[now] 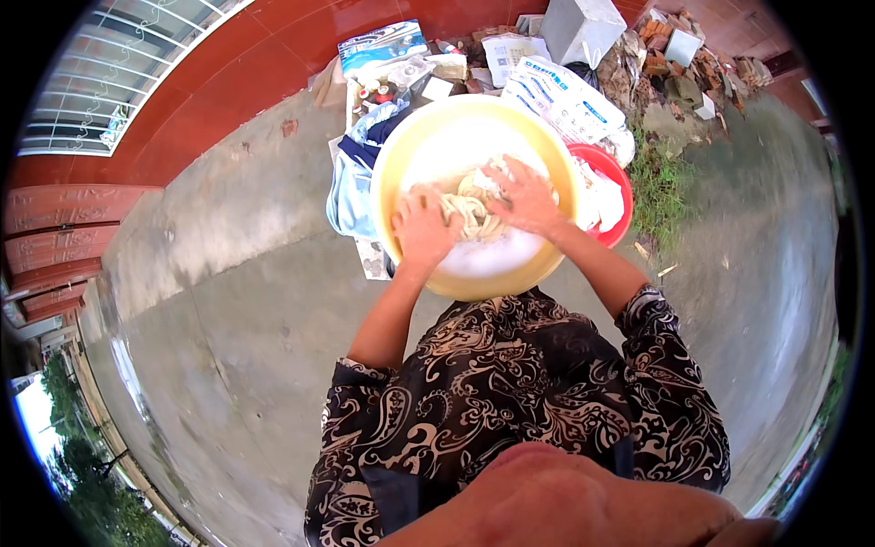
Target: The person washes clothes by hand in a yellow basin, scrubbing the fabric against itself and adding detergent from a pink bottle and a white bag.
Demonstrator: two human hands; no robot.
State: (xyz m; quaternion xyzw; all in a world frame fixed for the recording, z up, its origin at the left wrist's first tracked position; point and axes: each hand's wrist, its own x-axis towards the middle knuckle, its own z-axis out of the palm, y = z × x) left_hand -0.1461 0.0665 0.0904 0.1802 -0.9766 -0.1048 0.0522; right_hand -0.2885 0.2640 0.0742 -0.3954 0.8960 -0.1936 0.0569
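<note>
Fingers splayed, left hand (425,233) and right hand (529,201) touch twisted cream cloth (472,215) in sudsy round yellow plastic basin (488,289), seemingly unrinsed.

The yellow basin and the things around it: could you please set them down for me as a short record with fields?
Basin: yellow, holding whitish suds and a cream cloth
Left hand: inside the basin, at the cloth's left side
Right hand: inside the basin, at the cloth's right side
Right of basin: red basin with white cloth
Left of basin: light blue cloth
</note>
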